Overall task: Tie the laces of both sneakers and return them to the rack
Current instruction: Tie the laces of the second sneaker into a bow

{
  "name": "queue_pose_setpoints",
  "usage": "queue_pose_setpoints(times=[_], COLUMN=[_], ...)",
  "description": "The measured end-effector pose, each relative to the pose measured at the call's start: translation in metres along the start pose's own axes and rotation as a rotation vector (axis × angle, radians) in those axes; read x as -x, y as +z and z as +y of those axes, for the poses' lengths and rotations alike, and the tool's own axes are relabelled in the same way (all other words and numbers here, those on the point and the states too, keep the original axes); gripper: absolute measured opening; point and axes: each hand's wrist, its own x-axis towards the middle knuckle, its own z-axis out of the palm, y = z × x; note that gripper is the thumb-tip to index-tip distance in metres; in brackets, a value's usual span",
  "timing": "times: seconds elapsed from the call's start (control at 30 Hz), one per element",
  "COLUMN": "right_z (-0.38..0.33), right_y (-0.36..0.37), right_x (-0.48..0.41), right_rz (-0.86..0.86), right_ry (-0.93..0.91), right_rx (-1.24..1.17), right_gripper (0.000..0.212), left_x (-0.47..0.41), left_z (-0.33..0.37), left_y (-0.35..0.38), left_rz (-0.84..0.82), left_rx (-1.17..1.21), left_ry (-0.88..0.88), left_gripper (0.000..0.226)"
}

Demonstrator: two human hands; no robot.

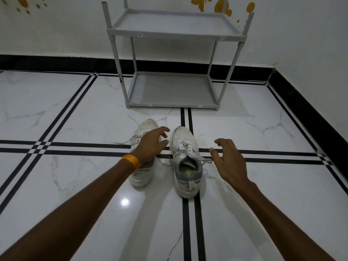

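Note:
Two white sneakers with grey heels stand side by side on the floor, toes pointing at the rack. The left sneaker (146, 127) is partly hidden under my left hand (150, 145), which hovers over its laces with fingers spread and holds nothing. Loose laces trail from the right sneaker (185, 147) to both sides. My right hand (228, 159) floats just right of that sneaker, fingers apart and empty. A grey two-shelf rack (175, 106) stands beyond the shoes against the wall, both shelves bare.
The floor is glossy white marble tile (75, 119) with black double stripes. A black skirting (310, 113) runs along the white walls, which meet in a corner at the right. An orange band circles my left wrist (130, 162).

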Motion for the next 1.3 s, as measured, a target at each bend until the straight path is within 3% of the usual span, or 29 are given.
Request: queue_pose_setpoints(times=[0.03, 0.1, 0.17, 0.23, 0.37, 0.47, 0.6, 0.67, 0.77, 0.93, 1.1, 1.3], right_z=[-0.012, -0.03, -0.034, -0.028, -0.017, -0.013, -0.009, -0.012, -0.015, -0.02, -0.017, -0.012], right_y=[0.001, 0.014, 0.032, 0.038, 0.046, 0.046, 0.048, 0.054, 0.064, 0.08, 0.091, 0.091], right_x=[0.0, 0.0, 0.0, -0.003, -0.005, -0.007, -0.012, -0.012, -0.017, -0.021, -0.016, -0.019], right_rz=[-0.07, -0.295, -0.389, -0.319, -0.211, -0.193, -0.279, -0.281, -0.217, -0.054, 0.07, 0.03], right_ry=[-0.07, -0.195, -0.255, -0.187, -0.049, 0.075, 0.362, 0.45, 0.466, 0.579, 0.574, 0.47], right_rx=[0.058, 0.239, 0.421, 0.452, 0.261, -0.008, -0.472, -0.579, -0.589, -0.679, -0.65, -0.607], right_gripper=[0.042, 0.052, 0.038, 0.023, 0.016, 0.019, 0.028, 0.032, 0.041, 0.022, 0.037, 0.036], left_x=[0.003, 0.008, 0.013, 0.015, 0.016, 0.018, 0.016, 0.012, 0.004, -0.007, -0.004, -0.009], left_z=[0.008, 0.019, 0.023, 0.019, 0.009, 0.008, 0.01, 0.011, 0.013, 0.013, 0.013, 0.012], left_y=[0.007, 0.029, 0.051, 0.063, 0.07, 0.078, 0.085, 0.089, 0.089, 0.08, 0.084, 0.074], left_rz=[0.005, -0.138, -0.232, -0.161, -0.059, -0.066, 0.04, 0.076, 0.101, 0.133, 0.11, 0.049], left_rx=[0.041, 0.005, -0.116, -0.143, -0.281, -0.348, -0.306, -0.209, 0.002, -0.037, -0.058, -0.211], left_ry=[0.016, 0.046, 0.064, 0.069, 0.069, 0.024, -0.073, -0.19, -0.304, -0.256, -0.224, -0.125], left_gripper=[0.042, 0.042, 0.033, 0.022, 0.01, 0.023, 0.02, 0.032, 0.056, 0.044, 0.036, 0.046])
